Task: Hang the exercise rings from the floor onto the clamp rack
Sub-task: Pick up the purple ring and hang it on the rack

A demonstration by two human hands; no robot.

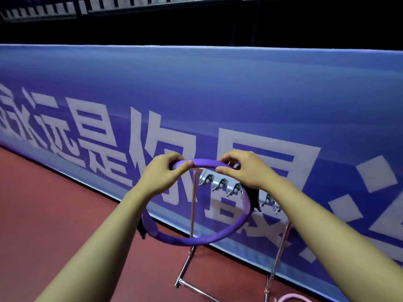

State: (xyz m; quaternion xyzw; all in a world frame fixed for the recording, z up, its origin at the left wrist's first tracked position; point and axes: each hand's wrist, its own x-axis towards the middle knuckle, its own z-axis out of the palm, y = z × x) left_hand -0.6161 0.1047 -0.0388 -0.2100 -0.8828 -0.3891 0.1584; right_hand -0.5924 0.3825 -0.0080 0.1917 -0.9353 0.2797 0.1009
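A purple exercise ring (218, 235) with dark side pads hangs in the air in front of the clamp rack (220, 184). My left hand (162, 174) grips the ring's top left. My right hand (242, 171) pinches its top right, just above the rack's row of metal clamps. The ring's upper arc sits level with the clamp bar, and several clamps show through its opening. A pink ring (290, 297) lies on the floor at the bottom edge, beside the rack's foot.
The rack stands on thin metal legs (192, 214) with a floor bar (196, 287), close against a long blue banner barrier (218, 94) with white characters. Red floor (54, 214) spreads to the left. Dark fencing lies beyond the barrier.
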